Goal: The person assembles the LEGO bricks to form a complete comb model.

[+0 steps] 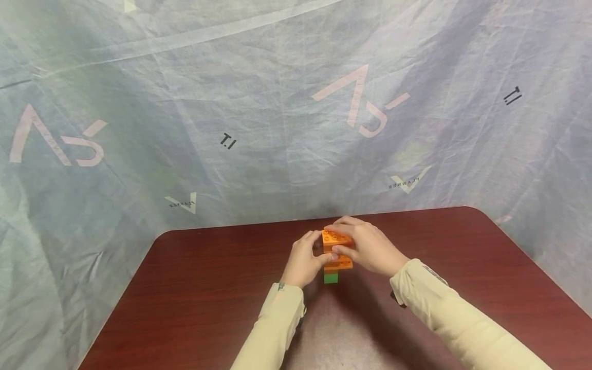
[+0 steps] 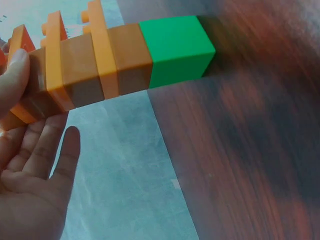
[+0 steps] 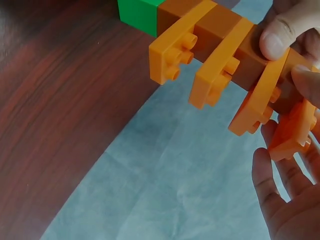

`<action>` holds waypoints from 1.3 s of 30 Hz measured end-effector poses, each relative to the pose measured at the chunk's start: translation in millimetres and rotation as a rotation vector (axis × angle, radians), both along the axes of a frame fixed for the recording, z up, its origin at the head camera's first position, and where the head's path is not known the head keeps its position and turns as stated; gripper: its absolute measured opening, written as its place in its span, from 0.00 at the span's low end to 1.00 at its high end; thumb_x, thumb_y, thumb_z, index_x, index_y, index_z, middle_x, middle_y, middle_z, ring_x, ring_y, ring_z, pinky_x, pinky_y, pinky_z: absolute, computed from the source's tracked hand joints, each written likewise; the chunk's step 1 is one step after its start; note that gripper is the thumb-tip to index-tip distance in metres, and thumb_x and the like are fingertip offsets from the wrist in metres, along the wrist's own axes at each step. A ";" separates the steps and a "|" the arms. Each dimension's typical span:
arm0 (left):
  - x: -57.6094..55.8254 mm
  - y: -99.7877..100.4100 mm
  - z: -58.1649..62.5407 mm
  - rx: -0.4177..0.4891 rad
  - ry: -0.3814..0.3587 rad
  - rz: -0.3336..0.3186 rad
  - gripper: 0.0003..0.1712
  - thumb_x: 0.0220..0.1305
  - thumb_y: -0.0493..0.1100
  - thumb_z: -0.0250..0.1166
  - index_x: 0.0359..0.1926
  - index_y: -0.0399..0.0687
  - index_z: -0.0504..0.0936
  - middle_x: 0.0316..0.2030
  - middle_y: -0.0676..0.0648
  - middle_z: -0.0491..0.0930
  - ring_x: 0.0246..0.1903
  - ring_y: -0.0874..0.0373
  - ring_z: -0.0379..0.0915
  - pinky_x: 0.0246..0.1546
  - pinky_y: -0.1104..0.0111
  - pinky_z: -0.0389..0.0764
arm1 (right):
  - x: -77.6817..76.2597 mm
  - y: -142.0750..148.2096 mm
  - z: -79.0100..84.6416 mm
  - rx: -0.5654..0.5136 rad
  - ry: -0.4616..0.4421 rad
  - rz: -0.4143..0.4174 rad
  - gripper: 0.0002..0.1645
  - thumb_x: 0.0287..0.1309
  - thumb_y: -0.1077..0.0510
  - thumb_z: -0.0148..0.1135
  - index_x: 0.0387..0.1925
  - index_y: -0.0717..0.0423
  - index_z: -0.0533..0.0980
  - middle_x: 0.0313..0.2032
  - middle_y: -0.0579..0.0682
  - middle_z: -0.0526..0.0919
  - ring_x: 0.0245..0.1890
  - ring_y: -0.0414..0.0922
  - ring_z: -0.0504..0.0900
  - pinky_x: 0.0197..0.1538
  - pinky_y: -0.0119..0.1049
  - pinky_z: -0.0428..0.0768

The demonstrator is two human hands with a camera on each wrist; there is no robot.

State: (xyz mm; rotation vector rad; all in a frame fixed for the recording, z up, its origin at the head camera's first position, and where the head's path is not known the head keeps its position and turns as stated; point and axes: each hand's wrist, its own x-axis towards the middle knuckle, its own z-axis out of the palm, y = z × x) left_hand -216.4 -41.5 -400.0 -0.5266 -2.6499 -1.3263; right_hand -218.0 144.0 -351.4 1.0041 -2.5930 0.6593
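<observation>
A tower of toy building blocks stands on the table, its green block [image 1: 330,278] at the bottom. Above it, brown blocks [image 2: 82,65] alternate with flat orange blocks [image 3: 172,55] that stick out to the right, their studs facing up. My left hand [image 1: 302,262] grips the upper part of the tower, thumb against a brown block. At the very top, my right hand [image 1: 372,246] holds the uppermost orange block [image 1: 330,238], thumb low on its near side and fingers over its far side. Parts of the upper blocks are hidden behind the hands.
The dark red wooden table [image 1: 208,298] has rounded far corners. A pale grey cloth [image 1: 277,103] with printed letters and shapes hangs behind it and along both sides. The hands and tower are near the table's far edge, casting a shadow toward the front.
</observation>
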 end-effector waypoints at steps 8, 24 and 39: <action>-15.0 7.2 2.7 -0.014 -0.012 0.050 0.34 0.62 0.44 0.74 0.66 0.39 0.76 0.55 0.40 0.80 0.52 0.45 0.78 0.54 0.53 0.80 | -12.7 -0.8 -0.4 0.013 0.026 -0.044 0.29 0.55 0.61 0.77 0.59 0.57 0.81 0.52 0.53 0.83 0.49 0.53 0.84 0.51 0.53 0.81; -13.5 14.0 -1.4 0.112 -0.021 0.038 0.37 0.64 0.37 0.72 0.72 0.42 0.69 0.59 0.41 0.79 0.57 0.47 0.78 0.58 0.55 0.79 | -19.3 -1.2 -7.2 0.000 0.041 -0.068 0.31 0.57 0.60 0.76 0.62 0.58 0.79 0.54 0.54 0.82 0.54 0.54 0.82 0.55 0.54 0.80; -9.0 11.6 -1.6 0.052 -0.004 0.046 0.41 0.65 0.41 0.72 0.74 0.41 0.64 0.66 0.39 0.74 0.63 0.44 0.73 0.62 0.51 0.74 | -17.7 0.8 -6.3 0.010 0.033 -0.052 0.36 0.56 0.60 0.77 0.66 0.58 0.76 0.57 0.56 0.81 0.57 0.56 0.80 0.58 0.56 0.78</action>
